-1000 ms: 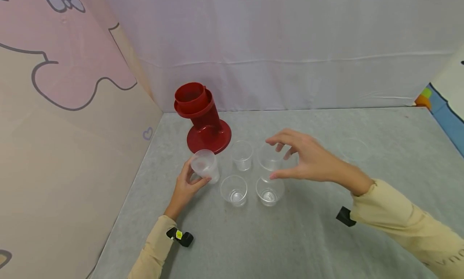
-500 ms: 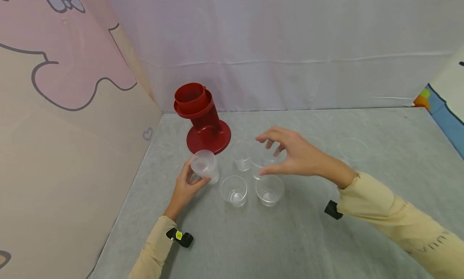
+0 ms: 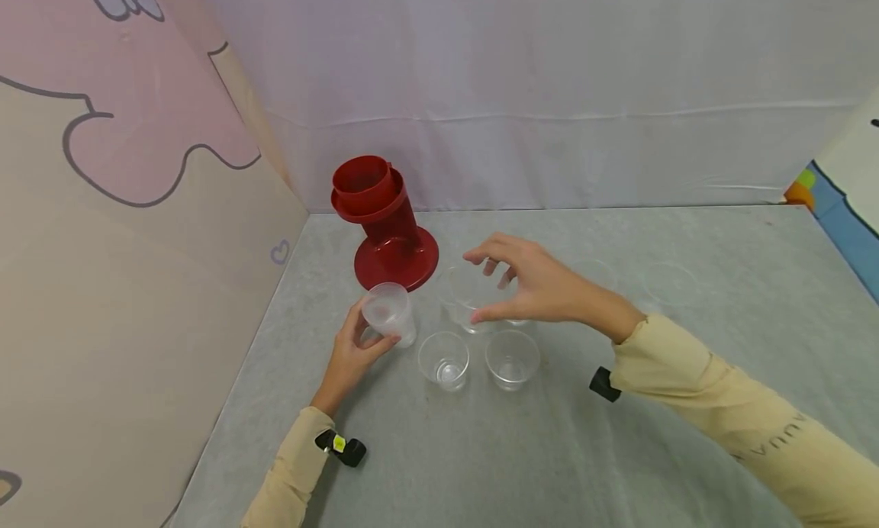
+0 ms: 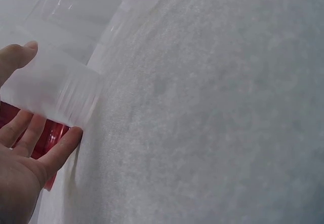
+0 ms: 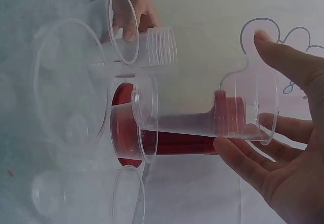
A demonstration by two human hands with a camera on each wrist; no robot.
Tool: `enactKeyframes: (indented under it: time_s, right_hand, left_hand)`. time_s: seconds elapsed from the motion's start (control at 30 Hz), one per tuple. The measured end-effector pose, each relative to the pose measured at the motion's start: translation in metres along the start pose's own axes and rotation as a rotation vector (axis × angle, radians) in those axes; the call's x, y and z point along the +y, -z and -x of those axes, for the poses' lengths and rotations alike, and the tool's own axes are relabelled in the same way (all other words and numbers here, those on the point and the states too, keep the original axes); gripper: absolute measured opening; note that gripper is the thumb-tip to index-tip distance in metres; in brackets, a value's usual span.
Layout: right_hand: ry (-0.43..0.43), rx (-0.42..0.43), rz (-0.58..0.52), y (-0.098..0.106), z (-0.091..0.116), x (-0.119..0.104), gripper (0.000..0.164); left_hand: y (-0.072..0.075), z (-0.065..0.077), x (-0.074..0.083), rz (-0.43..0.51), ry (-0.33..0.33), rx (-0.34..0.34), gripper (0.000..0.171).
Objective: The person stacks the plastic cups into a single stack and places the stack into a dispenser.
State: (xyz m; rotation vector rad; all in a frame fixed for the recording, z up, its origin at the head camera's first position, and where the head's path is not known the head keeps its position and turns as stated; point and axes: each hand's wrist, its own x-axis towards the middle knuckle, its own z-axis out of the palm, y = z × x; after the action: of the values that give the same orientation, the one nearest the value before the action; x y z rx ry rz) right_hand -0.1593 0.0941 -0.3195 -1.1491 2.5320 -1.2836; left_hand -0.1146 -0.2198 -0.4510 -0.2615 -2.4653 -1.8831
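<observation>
My left hand (image 3: 350,360) grips a stack of nested clear plastic cups (image 3: 389,308), thumb on the near side; the stack stands upright beside the red base. In the left wrist view the ribbed rims of the stack (image 4: 76,100) show by the fingertips. My right hand (image 3: 536,280) holds a single clear cup (image 5: 197,97) near its rim, between thumb and fingers, above other cups. Two clear cups, a left one (image 3: 443,362) and a right one (image 3: 512,360), stand mouth up in the near row. Cups behind them are partly hidden by the right hand and its cup.
A red plastic tube (image 3: 371,200) on a round red base (image 3: 397,262) stands at the back left. Faint clear cups (image 3: 670,284) stand farther right on the grey tabletop (image 3: 481,467). A patterned wall (image 3: 137,299) borders the left side; white cloth (image 3: 549,93) hangs behind.
My right hand has moved left with its cup, from over the right part of the cup group to above the back-left cup. The left hand and its stack have stayed put.
</observation>
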Motion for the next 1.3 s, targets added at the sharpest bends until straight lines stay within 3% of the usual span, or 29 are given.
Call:
enactKeyframes:
  time_s: [0.6, 1.3]
  right_hand:
    - [0.0, -0.051, 0.032, -0.013, -0.036, -0.007, 0.07]
    - [-0.008, -0.067, 0.031, -0.022, -0.056, -0.008, 0.07]
  left_hand:
    - [0.0, 0.0, 0.001, -0.006, -0.002, 0.004, 0.078]
    - [-0.002, -0.001, 0.001, -0.027, -0.02, 0.008, 0.078]
